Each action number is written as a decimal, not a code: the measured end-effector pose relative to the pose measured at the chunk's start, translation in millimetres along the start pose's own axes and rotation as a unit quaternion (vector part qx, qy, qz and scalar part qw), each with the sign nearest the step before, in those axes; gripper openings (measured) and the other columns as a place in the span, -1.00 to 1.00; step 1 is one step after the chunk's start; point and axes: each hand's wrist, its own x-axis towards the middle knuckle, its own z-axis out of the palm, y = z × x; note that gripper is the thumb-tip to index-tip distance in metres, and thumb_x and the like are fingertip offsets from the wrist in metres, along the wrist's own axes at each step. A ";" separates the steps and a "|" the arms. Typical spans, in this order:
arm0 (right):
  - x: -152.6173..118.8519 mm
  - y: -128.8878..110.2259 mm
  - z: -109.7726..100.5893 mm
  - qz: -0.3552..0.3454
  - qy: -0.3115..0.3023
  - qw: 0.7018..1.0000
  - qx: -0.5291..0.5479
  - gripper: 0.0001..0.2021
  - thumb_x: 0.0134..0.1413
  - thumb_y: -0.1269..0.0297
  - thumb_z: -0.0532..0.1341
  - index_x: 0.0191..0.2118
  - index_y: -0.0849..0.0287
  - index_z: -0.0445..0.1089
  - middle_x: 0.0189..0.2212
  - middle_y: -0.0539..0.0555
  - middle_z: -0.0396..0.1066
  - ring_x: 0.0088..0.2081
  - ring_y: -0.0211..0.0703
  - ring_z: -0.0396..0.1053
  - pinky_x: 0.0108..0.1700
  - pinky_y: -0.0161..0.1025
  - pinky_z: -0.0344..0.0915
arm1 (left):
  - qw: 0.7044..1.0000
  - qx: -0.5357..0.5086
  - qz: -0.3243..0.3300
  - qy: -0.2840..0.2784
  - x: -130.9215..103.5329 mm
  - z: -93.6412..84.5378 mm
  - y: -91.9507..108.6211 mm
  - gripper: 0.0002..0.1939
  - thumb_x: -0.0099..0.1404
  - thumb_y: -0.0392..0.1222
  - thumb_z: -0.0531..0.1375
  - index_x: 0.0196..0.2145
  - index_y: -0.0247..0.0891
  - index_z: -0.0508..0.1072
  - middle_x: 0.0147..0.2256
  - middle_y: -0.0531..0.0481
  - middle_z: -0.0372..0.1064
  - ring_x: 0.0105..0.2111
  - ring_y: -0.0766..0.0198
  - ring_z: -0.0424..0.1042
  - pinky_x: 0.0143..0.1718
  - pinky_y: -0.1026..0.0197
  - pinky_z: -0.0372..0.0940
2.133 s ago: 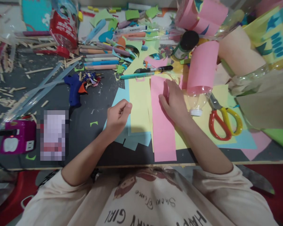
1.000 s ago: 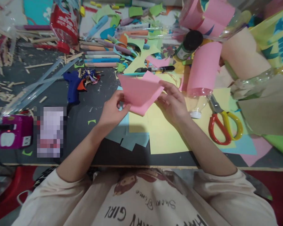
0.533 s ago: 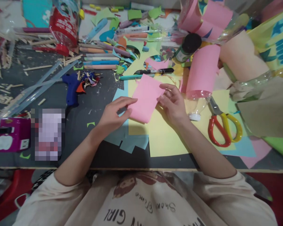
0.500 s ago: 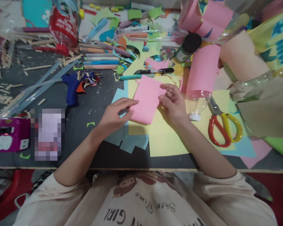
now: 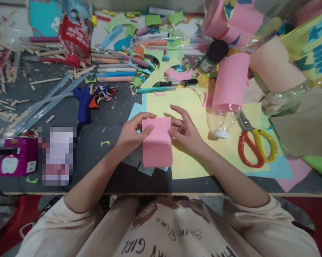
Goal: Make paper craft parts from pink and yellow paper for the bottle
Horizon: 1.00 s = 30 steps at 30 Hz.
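Observation:
A folded piece of pink paper (image 5: 157,148) is between my two hands, upright in the middle of the view. My left hand (image 5: 134,131) pinches its upper left edge, thumb on the near face and fingers behind. At the right edge, the thumb and a finger of my right hand (image 5: 187,132) grip the paper, while the index finger sticks up and away. Under and beside the hands lie sheets of yellow paper (image 5: 193,164) and light blue paper (image 5: 136,111). A teal pen (image 5: 157,90) and a black pen (image 5: 187,82) rest beyond the paper.
To the right are scissors (image 5: 253,142) and a pink-wrapped plastic bottle (image 5: 231,80). A blue glue gun (image 5: 83,103) lies left, with a purple box (image 5: 18,157) and a blurred-out object (image 5: 59,155) nearer. Markers (image 5: 116,74), wooden sticks (image 5: 47,81) and a red-labelled bottle (image 5: 75,35) sit farther back.
The pink paper has come nearer to me and turned from tilted to straight. My right hand has shifted left and down with it, its index finger now raised.

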 end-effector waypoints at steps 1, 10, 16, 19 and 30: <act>0.6 -1.0 -1.3 0.004 0.013 1.000 -0.004 -0.43 0.03 -0.03 0.33 0.12 -0.12 0.14 -0.47 -0.13 0.25 -0.49 -0.27 0.22 -0.38 -0.24 0.28 | 1.000 0.002 -0.002 -0.004 -0.2 0.4 1.4 -0.65 0.26 -0.01 0.15 -0.08 -0.23 0.48 -0.12 -0.07 0.50 -0.27 0.27 0.47 -0.32 0.32 0.35; 1.3 -9.1 0.8 -0.020 0.049 0.997 -0.050 -0.74 0.07 0.03 0.31 -0.21 0.07 0.39 -0.60 -0.15 0.18 -0.52 -0.31 0.18 -0.45 -0.30 0.17 | 0.999 -0.023 -0.016 -0.031 -0.7 3.4 5.2 -0.63 0.22 -0.10 0.15 -0.04 -0.24 0.45 -0.15 -0.06 0.50 -0.31 0.28 0.48 -0.35 0.31 0.33; 1.9 -9.0 -1.6 -0.021 0.062 0.995 -0.070 -0.81 0.05 0.12 0.33 -0.26 0.09 0.43 -0.61 -0.15 0.20 -0.54 -0.33 0.15 -0.46 -0.30 0.14 | 0.999 -0.031 -0.020 -0.024 -0.4 2.9 5.9 -0.70 0.26 -0.12 0.09 -0.11 -0.24 0.48 -0.24 -0.01 0.51 -0.35 0.30 0.45 -0.37 0.31 0.30; 2.1 -9.4 -2.3 -0.016 0.061 0.996 -0.068 -0.79 0.02 0.11 0.34 -0.26 0.09 0.43 -0.60 -0.13 0.24 -0.52 -0.33 0.17 -0.45 -0.30 0.15 | 0.999 -0.023 -0.018 -0.021 0.2 2.4 6.6 -0.71 0.25 -0.15 0.09 -0.13 -0.23 0.50 -0.22 0.00 0.51 -0.34 0.31 0.45 -0.34 0.31 0.31; 1.1 -11.5 -1.2 0.006 0.059 0.998 -0.029 -0.65 -0.04 -0.05 0.37 -0.23 0.06 0.40 -0.65 -0.17 0.23 -0.55 -0.33 0.21 -0.44 -0.30 0.23 | 0.999 -0.006 -0.025 -0.026 0.4 0.8 5.8 -0.66 0.26 -0.20 0.07 -0.08 -0.22 0.53 -0.30 0.02 0.51 -0.35 0.29 0.43 -0.36 0.31 0.29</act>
